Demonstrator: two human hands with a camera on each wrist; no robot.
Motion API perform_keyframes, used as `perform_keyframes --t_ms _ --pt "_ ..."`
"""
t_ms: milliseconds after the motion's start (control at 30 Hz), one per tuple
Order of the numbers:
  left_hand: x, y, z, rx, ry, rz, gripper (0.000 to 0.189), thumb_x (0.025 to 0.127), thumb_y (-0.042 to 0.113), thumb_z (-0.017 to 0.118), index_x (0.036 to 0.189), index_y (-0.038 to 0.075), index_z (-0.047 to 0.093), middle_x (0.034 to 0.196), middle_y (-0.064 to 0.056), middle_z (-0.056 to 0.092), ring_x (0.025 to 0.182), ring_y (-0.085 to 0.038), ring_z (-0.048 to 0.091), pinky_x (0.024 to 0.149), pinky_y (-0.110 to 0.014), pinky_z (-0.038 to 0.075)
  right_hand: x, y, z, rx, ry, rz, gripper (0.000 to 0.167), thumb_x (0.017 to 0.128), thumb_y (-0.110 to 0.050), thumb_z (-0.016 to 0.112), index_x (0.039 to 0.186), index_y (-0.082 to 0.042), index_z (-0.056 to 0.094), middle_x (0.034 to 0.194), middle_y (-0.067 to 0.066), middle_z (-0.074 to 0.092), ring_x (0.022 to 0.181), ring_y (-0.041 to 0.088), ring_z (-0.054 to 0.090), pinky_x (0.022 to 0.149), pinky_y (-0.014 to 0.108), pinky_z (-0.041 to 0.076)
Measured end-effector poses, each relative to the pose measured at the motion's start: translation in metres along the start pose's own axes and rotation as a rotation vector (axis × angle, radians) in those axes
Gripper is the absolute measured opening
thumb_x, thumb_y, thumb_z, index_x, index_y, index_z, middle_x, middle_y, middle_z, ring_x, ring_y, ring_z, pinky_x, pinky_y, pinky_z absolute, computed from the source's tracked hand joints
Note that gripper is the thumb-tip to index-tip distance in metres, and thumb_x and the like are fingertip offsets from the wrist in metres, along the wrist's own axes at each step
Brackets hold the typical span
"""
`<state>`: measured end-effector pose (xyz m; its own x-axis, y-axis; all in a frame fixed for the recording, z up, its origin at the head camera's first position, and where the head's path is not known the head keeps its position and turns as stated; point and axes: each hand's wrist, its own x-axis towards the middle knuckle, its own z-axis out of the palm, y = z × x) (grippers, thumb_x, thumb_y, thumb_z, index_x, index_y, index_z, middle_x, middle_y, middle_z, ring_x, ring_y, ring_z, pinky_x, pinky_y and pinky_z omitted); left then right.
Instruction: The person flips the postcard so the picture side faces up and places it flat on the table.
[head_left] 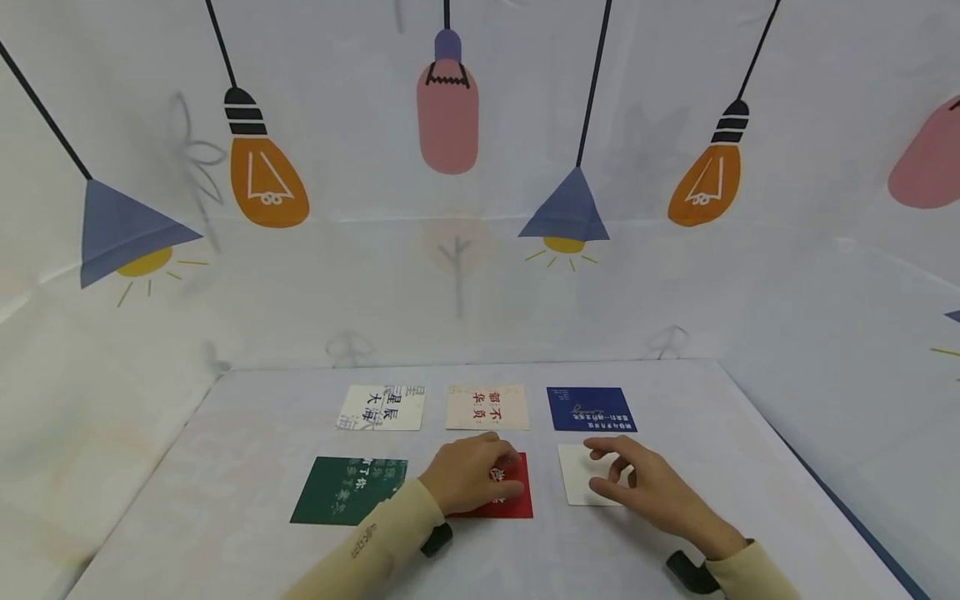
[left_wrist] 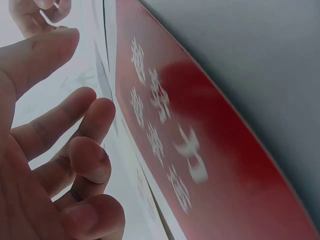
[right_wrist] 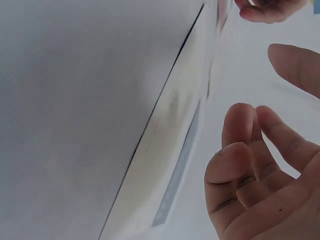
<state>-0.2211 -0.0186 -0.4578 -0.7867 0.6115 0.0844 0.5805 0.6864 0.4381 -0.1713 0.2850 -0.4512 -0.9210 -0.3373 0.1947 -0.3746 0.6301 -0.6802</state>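
Note:
Six square cards lie flat in two rows. Over the front middle one, a red card with white characters, hovers my left hand, fingers loosely bent and nothing in them. It hides much of the card in the head view. In the left wrist view the red card shows beside the bent fingers. My right hand hangs over the right part of a plain cream card, thumb and fingers apart. The right wrist view shows that hand holding nothing, beside the cream card.
A green card lies at front left. Along the back row are a white card with dark characters, a pale pink card and a dark blue card. The white table meets a lamp-printed cloth wall.

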Motion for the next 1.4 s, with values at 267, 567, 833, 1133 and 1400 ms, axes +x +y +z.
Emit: perform_keyframes --t_ms 267,567,833,1133,1400 --pt "0.019 0.022 0.010 0.038 -0.075 -0.011 0.047 0.084 0.053 0.077 0.119 0.023 0.072 0.102 0.010 0.064 0.084 -0.005 0.054 0.075 -0.027 0.051 -0.011 0.015 -0.014 -0.052 0.002 0.043 0.051 0.090 -0.032 0.079 0.134 -0.012 0.062 0.120 0.005 0.066 0.084 0.005 0.056 0.065 0.024 0.046" --pt "0.043 0.042 0.025 0.151 -0.103 -0.039 0.064 0.081 0.059 0.079 0.132 0.022 0.065 0.109 0.002 0.063 0.080 -0.009 0.055 0.074 -0.029 0.054 -0.013 0.023 -0.025 -0.101 -0.012 0.058 0.053 0.088 -0.032 0.081 0.134 -0.012 0.062 0.124 0.005 0.066 0.087 0.009 0.058 0.068 0.025 0.046" --pt "0.063 0.046 0.038 0.163 -0.090 -0.074 0.081 0.075 0.066 0.080 0.140 0.023 0.060 0.106 0.000 0.060 0.074 -0.012 0.053 0.064 -0.027 0.049 -0.021 0.034 -0.039 -0.113 0.005 0.092 0.061 0.085 -0.033 0.083 0.137 -0.014 0.059 0.123 0.006 0.064 0.087 0.010 0.056 0.068 0.026 0.045" --pt "0.063 0.060 0.031 0.162 -0.142 -0.154 0.089 0.070 0.065 0.084 0.143 0.022 0.057 0.115 -0.003 0.056 0.081 -0.016 0.056 0.074 -0.032 0.053 -0.021 0.049 -0.060 -0.158 -0.070 0.192 0.077 0.081 -0.036 0.086 0.143 -0.007 0.051 0.110 0.008 0.056 0.088 0.017 0.054 0.069 0.027 0.044" --pt "0.065 0.060 0.028 0.146 -0.159 -0.167 0.086 0.068 0.063 0.087 0.137 0.019 0.060 0.110 -0.002 0.056 0.079 -0.016 0.055 0.073 -0.031 0.053 -0.010 0.063 -0.066 -0.197 -0.204 0.252 0.084 0.076 -0.036 0.090 0.144 -0.006 0.051 0.105 0.006 0.051 0.093 0.023 0.049 0.075 0.031 0.044"
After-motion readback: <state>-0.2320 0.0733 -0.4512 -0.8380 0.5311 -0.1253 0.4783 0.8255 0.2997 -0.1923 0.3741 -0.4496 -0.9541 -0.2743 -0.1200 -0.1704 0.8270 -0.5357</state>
